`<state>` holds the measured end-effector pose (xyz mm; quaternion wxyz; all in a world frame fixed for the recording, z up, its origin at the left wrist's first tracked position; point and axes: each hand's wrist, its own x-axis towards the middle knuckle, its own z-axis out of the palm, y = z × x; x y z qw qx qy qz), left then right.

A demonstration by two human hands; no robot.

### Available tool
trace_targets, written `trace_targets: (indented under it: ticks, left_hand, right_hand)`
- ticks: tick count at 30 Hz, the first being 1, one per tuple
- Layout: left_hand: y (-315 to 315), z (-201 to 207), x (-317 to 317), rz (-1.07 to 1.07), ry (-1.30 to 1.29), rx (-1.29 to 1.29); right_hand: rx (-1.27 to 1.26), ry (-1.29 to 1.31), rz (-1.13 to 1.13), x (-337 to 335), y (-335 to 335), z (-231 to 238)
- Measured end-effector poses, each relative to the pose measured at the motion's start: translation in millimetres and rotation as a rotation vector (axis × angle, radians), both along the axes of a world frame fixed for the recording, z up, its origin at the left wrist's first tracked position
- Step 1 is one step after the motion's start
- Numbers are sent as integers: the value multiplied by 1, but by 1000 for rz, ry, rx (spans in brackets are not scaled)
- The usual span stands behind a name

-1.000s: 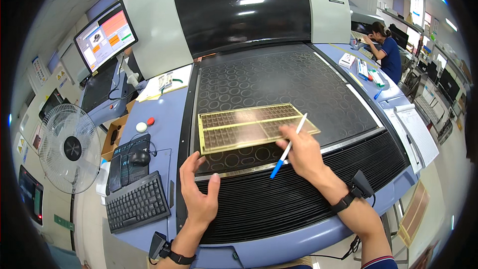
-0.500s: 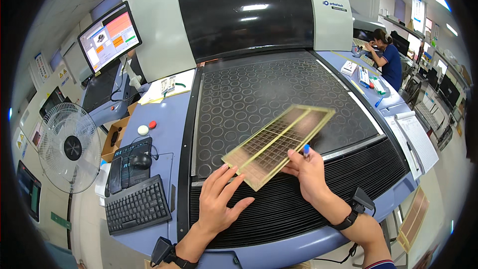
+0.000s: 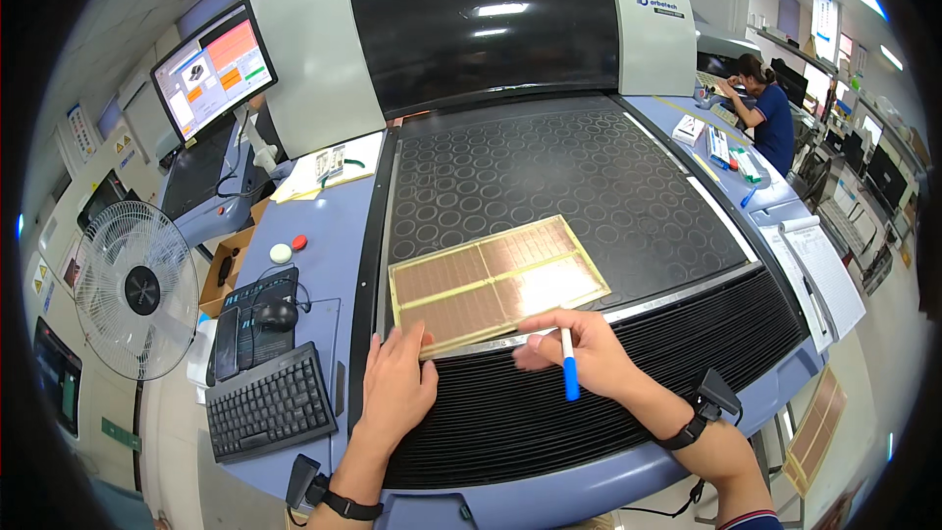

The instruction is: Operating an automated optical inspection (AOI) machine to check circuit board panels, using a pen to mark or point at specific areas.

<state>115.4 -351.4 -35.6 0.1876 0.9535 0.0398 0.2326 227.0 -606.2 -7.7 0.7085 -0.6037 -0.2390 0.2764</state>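
A flat copper-coloured circuit board panel (image 3: 446, 296) with pale yellow-green borders lies on the black, ring-patterned bed (image 3: 461, 167) of the machine, its near edge by the metal strip. My left hand (image 3: 397, 383) is at the panel's near left corner, fingers stretched and apart; the fingertips look to be touching that corner. Just off the near right edge of the panel, my right hand (image 3: 594, 358) has a white marker with a blue cap (image 3: 570, 373) between its fingers, cap end down. Its index finger points left along the panel's edge.
Black ribbed bellows (image 3: 608, 383) run along the machine's front. At left are a keyboard (image 3: 270, 407), a mouse (image 3: 277, 314), a monitor (image 3: 214, 69) and a fan (image 3: 137, 290). A notebook (image 3: 819, 270) lies at right. Another person (image 3: 765, 113) works at the far right.
The panel has gone from tilted in the air to lying on the bed, with its lighter copper face up. My right hand has let go of it; my left hand has moved left.
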Motion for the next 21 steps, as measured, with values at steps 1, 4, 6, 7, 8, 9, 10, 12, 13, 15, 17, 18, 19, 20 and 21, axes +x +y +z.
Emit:
trace_targets:
  ticks: [1, 4, 6, 7, 8, 9, 10, 12, 13, 15, 17, 18, 19, 20, 21]
  left_hand:
    - [0, -2, -1, 33, 82, 82]
    - [-5, 7, 1, 55, 183, 20]
    - [-8, 1, -2, 61, 199, 41]
    - [-9, -2, -5, 73, 215, 59]
    - [-12, -2, -7, 70, 217, 66]
    - [-15, -3, -9, 88, 208, 120]
    - [-18, -2, -9, 105, 202, 173]
    - [-24, 6, -11, 104, 246, 166]
    - [-26, 8, -12, 109, 279, 151]
    - [-26, 9, -11, 114, 315, 136]
    - [-24, 10, -11, 103, 336, 123]
    - [-24, 9, -11, 102, 338, 125]
    - [-24, 9, -11, 103, 337, 124]
    - [-23, 8, -11, 104, 335, 122]
    - [-19, 4, -9, 103, 338, 123]
  right_hand:
    - [-166, -348, -86, 6, 0, 1]
    - [-497, -956, -187, 22, -11, -2]
    - [-595, -1024, -167, 33, -14, -19]
    - [-695, -1093, -140, 35, -14, -24]
    - [-692, -1088, -146, 33, -16, -26]
    - [-717, -1050, -110, 28, -14, -21]
    - [-742, -1009, -75, 24, -13, -14]
    - [-827, -919, -19, 16, -13, -5]
    - [-810, -998, -24, 12, -16, -8]
    - [-770, -1107, -39, 10, -19, -14]
    - [-792, -1070, -24, 9, -19, -11]
    - [-813, -1038, -11, 10, -19, -9]
    - [-812, -1036, -12, 12, -18, -12]
    - [-777, -1096, -51, 16, -17, -18]
    - [-743, -1155, -91, 19, -16, -24]
